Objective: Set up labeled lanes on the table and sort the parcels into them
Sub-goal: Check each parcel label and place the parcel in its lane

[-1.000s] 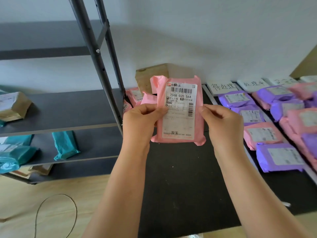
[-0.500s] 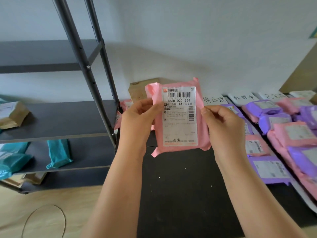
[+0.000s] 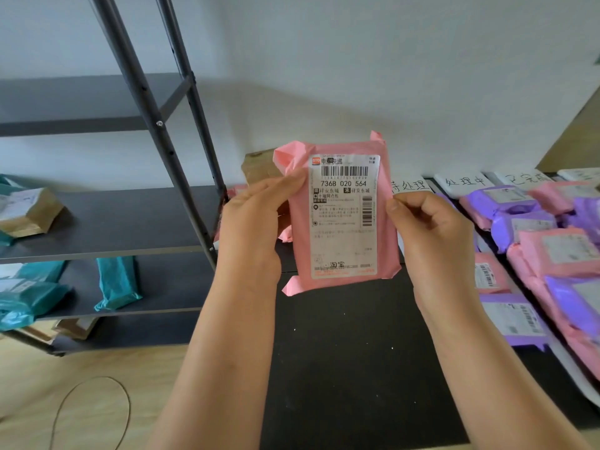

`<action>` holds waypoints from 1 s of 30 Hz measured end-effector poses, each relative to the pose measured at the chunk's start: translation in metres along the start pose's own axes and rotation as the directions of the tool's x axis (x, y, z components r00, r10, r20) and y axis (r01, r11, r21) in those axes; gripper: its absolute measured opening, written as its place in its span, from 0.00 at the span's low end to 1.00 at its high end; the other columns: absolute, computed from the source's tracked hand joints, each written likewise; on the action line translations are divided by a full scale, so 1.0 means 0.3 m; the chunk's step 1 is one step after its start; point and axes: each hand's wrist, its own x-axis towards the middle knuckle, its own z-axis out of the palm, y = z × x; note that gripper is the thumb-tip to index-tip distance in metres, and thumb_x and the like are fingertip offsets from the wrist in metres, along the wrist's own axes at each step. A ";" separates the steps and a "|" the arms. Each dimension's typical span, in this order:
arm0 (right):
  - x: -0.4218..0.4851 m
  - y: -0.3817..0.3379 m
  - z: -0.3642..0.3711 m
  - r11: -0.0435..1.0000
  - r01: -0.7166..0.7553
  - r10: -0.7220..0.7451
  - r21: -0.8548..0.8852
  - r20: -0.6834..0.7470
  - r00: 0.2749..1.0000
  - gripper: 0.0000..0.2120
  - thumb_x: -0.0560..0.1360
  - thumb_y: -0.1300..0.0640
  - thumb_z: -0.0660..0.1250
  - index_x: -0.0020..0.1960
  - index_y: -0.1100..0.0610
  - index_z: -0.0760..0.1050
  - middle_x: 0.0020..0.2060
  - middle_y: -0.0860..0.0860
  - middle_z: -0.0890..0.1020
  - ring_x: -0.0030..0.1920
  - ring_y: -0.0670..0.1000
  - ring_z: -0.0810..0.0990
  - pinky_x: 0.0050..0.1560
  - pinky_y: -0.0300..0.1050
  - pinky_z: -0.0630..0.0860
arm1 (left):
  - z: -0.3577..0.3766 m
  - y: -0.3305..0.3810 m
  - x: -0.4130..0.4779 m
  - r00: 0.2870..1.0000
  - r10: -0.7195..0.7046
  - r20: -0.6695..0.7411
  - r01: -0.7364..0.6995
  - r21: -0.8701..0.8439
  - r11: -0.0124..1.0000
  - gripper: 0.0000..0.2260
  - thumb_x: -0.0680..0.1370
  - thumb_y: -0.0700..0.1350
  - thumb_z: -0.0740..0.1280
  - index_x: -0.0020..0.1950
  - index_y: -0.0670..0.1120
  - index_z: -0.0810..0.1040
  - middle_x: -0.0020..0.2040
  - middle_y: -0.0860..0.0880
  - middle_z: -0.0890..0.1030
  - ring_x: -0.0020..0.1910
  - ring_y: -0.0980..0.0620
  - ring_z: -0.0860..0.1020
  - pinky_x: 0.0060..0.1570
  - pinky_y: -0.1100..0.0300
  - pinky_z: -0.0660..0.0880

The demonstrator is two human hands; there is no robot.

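Status: flat pink plastic mailer parcel (image 3: 341,216) with a white shipping label is held upright above the left half of the black table (image 3: 341,352), label facing the camera, clear of the tabletop. Left hand (image 3: 256,228) is curled round its left edge, thumb up near the top corner. Right hand (image 3: 428,235) pinches the right edge, thumb on the front. Both are closed on it and hold nothing else. Reads as a label check before lane choice.

On the table's right side: white handwritten lane cards (image 3: 462,183) along the far edge, with rows of pink and purple mailers (image 3: 519,222) in front of them, touching and overlapping. Left of the table: grey metal shelving rack (image 3: 113,222) with teal bags (image 3: 117,280). Brown cardboard box (image 3: 259,167) at the table's far-left corner.

Risks, my judgement:
- Wrong lane. The parcel hides part of the leftmost card, and the rows sit so close that lane borders are hard to read.
- Slick film with an edge-only grip: going one-handed for the reach right could let it slip or swing.
- Dropping it onto the crowded rows could shove neighbours across a lane or bury their labels.
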 end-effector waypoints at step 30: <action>0.004 0.042 -0.061 0.989 -0.071 0.066 -0.128 -0.047 0.997 0.11 0.79 0.53 0.68 0.38 0.45 0.83 0.36 0.43 0.85 0.41 0.54 0.84 0.45 0.60 0.81 | 0.000 -0.135 -0.001 0.992 0.008 0.129 -0.043 0.276 0.960 0.10 0.77 0.47 0.72 0.57 0.47 0.84 0.50 0.50 0.86 0.52 0.49 0.84 0.59 0.49 0.78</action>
